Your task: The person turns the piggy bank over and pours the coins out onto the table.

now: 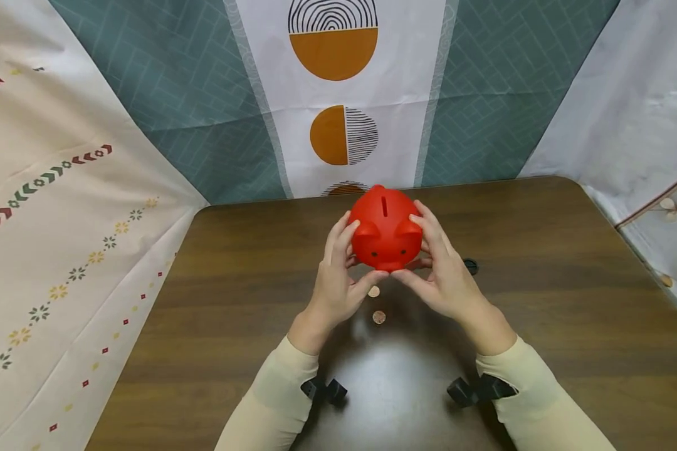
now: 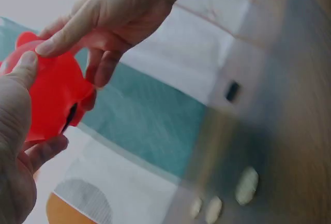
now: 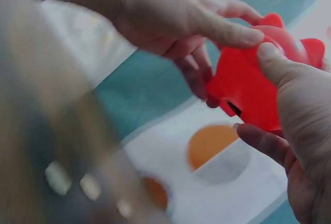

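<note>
A red piggy bank [image 1: 386,228] is held up above the table, its slot and face showing in the head view. My left hand [image 1: 335,272] grips its left side and my right hand [image 1: 448,272] its right side, thumbs close together at the snout. Both wrist views show the piggy bank's underside with a dark opening [image 2: 70,116]. Below the hands, coins [image 1: 378,317] lie on the table; three show in the left wrist view. Just right of my right hand, a small black round piece [image 1: 471,266] lies on the table, partly behind the fingers.
The brown wooden table [image 1: 214,326] reaches back to a patterned cloth [image 1: 338,144] hung behind it. Pale cloths [image 1: 51,250] hang at the left and right sides. A small black device [image 1: 327,389] is strapped to each wrist.
</note>
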Motion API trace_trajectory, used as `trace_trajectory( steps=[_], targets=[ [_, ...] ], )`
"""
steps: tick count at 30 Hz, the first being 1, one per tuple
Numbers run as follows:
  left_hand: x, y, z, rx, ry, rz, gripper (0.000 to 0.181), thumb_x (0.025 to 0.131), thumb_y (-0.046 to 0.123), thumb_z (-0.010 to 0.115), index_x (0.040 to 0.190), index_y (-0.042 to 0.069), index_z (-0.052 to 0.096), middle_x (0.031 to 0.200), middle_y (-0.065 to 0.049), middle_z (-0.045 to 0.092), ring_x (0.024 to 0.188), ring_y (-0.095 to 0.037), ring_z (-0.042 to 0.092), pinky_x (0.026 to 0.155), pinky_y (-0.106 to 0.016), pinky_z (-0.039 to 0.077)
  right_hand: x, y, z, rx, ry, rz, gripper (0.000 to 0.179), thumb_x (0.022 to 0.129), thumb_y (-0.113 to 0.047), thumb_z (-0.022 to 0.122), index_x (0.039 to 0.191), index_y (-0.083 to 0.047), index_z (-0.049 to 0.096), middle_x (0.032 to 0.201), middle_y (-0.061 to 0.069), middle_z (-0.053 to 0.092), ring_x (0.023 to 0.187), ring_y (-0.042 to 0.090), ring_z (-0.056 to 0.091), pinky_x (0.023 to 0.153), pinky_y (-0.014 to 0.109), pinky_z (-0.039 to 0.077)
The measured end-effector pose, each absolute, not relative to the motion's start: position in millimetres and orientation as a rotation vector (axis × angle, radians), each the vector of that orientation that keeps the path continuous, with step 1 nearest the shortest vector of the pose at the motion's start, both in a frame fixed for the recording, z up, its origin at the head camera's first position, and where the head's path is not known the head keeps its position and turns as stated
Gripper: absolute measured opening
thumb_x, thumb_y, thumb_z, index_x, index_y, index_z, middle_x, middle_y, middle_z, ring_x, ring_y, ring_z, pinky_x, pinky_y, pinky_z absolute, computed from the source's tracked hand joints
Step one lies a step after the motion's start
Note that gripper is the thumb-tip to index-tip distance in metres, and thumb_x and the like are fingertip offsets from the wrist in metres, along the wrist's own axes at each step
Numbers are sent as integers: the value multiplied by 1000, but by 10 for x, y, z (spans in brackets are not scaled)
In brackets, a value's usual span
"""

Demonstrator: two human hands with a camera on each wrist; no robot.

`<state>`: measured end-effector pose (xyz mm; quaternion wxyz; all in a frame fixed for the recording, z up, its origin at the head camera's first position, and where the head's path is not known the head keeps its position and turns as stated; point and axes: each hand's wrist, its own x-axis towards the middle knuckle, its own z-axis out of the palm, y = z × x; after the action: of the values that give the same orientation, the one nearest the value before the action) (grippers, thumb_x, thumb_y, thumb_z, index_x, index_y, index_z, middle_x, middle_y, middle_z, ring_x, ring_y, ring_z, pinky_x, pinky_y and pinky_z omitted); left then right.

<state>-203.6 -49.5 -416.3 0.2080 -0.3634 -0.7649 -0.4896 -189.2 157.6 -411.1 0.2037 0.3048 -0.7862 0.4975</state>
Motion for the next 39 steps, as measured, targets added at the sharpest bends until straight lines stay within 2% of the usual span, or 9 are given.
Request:
trace_trajectory(
  steps=[8, 14, 18, 21, 24, 27, 30, 34, 39],
  targets=[
    [-2156, -512, -4443, -798, -2591, -1333, 83, 86, 27, 72, 148, 11, 19, 142, -17, 34, 71, -21, 57, 64, -25, 54, -1998, 1548, -4425, 698, -2493, 1607, 81, 87, -15, 72, 150, -11, 20, 140, 16, 39, 104, 34, 57, 68, 33, 58],
    [-2170, -502, -4448, -861, -2520, -1399, 83, 87, 31, 71, 149, 19, 17, 142, -11, 33, 70, -18, 59, 64, -22, 54, -2055, 1606, -4552, 654, -2464, 1562, 84, 85, -22, 74, 150, -25, 21, 145, 6, 37, 104, 29, 59, 63, 30, 58],
    [-2099, -493, -4275, -979, -2355, -1425, 84, 85, 21, 74, 147, 16, 17, 147, -10, 27, 88, -23, 66, 69, -24, 56, -1942, 1607, -4291, 716, -2357, 1446, 86, 80, -13, 78, 149, -18, 26, 152, 6, 30, 98, 31, 65, 61, 32, 58],
    [-2096, -507, -4251, -959, -2421, -1408, 85, 86, 22, 73, 148, 14, 15, 147, -12, 27, 92, -25, 64, 72, -24, 56, -1952, 1585, -4276, 695, -2395, 1431, 84, 82, -17, 77, 149, -16, 27, 150, 8, 33, 96, 30, 64, 61, 29, 57],
    [-2116, -537, -4324, -939, -2515, -1382, 85, 88, 24, 71, 149, 13, 13, 143, -14, 30, 84, -21, 64, 71, -23, 55, -1995, 1568, -4393, 655, -2467, 1453, 84, 84, -23, 76, 151, -18, 24, 147, 9, 36, 88, 27, 61, 56, 25, 55],
    [-2105, -546, -4299, -1025, -2408, -1355, 86, 86, 20, 73, 147, 9, 13, 148, -18, 24, 98, -26, 64, 78, -29, 56, -1956, 1557, -4340, 707, -2364, 1439, 86, 80, -12, 79, 148, -11, 27, 151, 12, 31, 90, 32, 64, 58, 29, 56],
    [-2108, -521, -4277, -1013, -2397, -1394, 84, 87, 19, 72, 147, 10, 14, 148, -16, 25, 99, -27, 64, 79, -31, 56, -1930, 1544, -4253, 714, -2325, 1475, 83, 79, -8, 78, 146, -9, 30, 148, 11, 34, 100, 35, 63, 64, 36, 58],
    [-2125, -515, -4402, -886, -2598, -1492, 82, 90, 21, 69, 149, 13, 12, 141, -15, 30, 81, -27, 65, 70, -29, 57, -1934, 1528, -4333, 623, -2503, 1544, 80, 86, -16, 74, 149, -12, 25, 140, 12, 41, 108, 33, 57, 69, 37, 58],
    [-2121, -510, -4397, -968, -2436, -1619, 86, 87, 15, 71, 149, 18, 11, 145, -12, 24, 63, -27, 67, 61, -26, 57, -1978, 1568, -4432, 631, -2436, 1514, 85, 83, -18, 76, 150, -25, 24, 152, 2, 30, 105, 32, 62, 60, 29, 57]
  ],
)
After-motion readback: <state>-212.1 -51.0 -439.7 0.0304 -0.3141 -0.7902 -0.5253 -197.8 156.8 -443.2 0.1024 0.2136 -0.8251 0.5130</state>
